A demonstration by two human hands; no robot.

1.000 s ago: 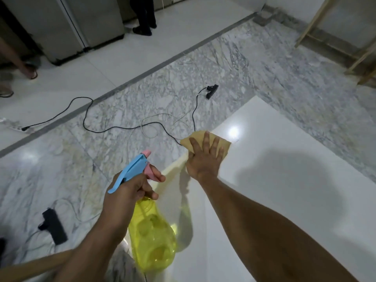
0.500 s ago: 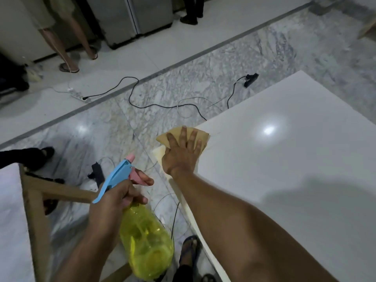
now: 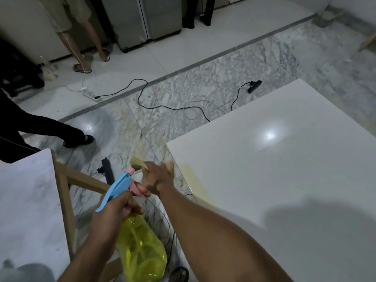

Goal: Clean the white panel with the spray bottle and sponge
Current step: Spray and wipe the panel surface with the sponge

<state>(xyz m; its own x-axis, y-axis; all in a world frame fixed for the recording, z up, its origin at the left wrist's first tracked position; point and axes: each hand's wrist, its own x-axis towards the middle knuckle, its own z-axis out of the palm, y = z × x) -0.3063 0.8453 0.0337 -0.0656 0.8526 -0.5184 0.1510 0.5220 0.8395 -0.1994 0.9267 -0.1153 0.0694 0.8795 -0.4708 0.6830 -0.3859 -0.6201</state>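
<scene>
Wiping step: the right hand [image 3: 157, 178] clutches the sponge [image 3: 136, 162] just off the white panel [image 3: 274, 169] near-left corner; the left hand [image 3: 114, 210] grips the spray bottle [image 3: 140, 249]. Next, return the sponge onto the panel.

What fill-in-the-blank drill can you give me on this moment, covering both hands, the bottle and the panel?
1. The left hand grips the spray bottle, whose see-through body is coloured ____.
2. The right hand holds the tan ____, blurred, just off the white panel at its near-left corner.
3. The bottle's trigger is coloured ____.
4. A black cable lies on the ____ floor beyond the panel.

Missing words: yellow; sponge; blue; marble
</scene>
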